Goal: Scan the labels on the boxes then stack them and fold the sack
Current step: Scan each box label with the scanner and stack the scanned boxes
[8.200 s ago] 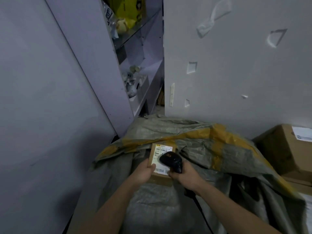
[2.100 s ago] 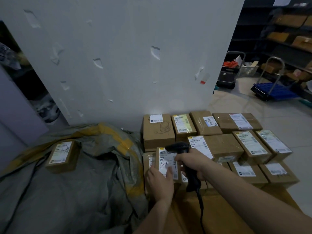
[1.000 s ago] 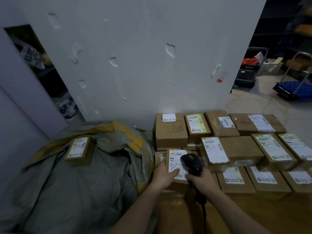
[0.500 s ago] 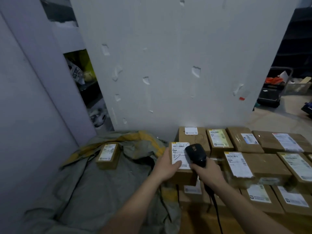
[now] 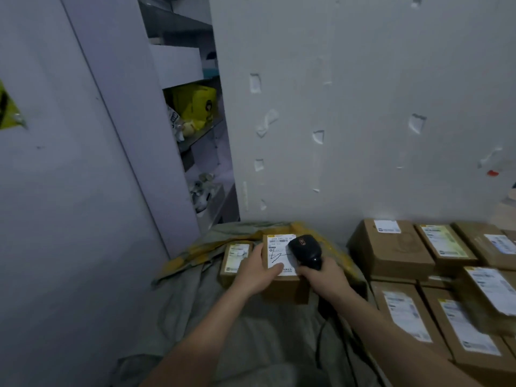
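Note:
My left hand (image 5: 258, 273) grips a small brown box (image 5: 284, 286) with a white label that has a pen mark on it, thumb lying across the label. My right hand (image 5: 325, 279) holds a black corded scanner (image 5: 305, 251) right beside that label. The box hovers over the grey and yellow sack (image 5: 223, 317), which lies crumpled on the floor. A second small labelled box (image 5: 236, 259) rests on the sack just left of my left hand. Several labelled brown boxes (image 5: 391, 252) stand stacked to the right.
A white wall (image 5: 363, 107) rises straight ahead behind the sack and boxes. A grey panel (image 5: 69, 191) closes off the left side. Between them a shelf unit (image 5: 195, 129) holds a yellow package and small items. The scanner's cable (image 5: 319, 339) hangs down over the sack.
I have lifted the marked box from the stack on the right and carried it left over the sack, beside the other small box. The scanner came along with it.

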Demonstrator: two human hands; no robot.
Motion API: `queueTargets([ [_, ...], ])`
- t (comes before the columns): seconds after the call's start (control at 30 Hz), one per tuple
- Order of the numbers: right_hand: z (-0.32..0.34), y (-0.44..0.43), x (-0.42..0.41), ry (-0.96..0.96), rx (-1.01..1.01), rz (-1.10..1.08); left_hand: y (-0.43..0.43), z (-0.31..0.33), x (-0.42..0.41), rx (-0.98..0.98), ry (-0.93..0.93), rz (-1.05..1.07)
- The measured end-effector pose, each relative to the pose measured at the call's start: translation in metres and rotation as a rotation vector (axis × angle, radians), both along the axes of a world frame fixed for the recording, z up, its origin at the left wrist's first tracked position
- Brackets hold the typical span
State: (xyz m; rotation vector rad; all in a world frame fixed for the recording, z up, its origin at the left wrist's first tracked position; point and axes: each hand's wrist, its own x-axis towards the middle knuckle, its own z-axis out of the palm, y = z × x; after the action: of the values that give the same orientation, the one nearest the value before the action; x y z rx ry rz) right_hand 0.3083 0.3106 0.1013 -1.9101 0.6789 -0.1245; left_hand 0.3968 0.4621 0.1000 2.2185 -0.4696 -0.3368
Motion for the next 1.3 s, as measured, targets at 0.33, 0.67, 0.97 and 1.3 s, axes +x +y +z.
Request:
queueTargets([
  [0.33,-0.026,0.046,0.077,0.094,0.067,0.074,0.051,-0.03,0.074,0.019,0.051,0.029],
  [0.67,-0.093,-0.003,0.101,0.252,0.216,0.072,0.0,-0.105,0.11,0.163,0.24,0.016],
  [0.97,-0.131,-0.026,0.14,0.302,0.316,0.093,-0.013,-0.144,0.146,0.202,0.238,-0.003],
  [1.3,-0.142,-0.035,0.186,0.166,0.401,0.044,-0.027,-0.168,0.186,0.27,-0.032,-0.049],
])
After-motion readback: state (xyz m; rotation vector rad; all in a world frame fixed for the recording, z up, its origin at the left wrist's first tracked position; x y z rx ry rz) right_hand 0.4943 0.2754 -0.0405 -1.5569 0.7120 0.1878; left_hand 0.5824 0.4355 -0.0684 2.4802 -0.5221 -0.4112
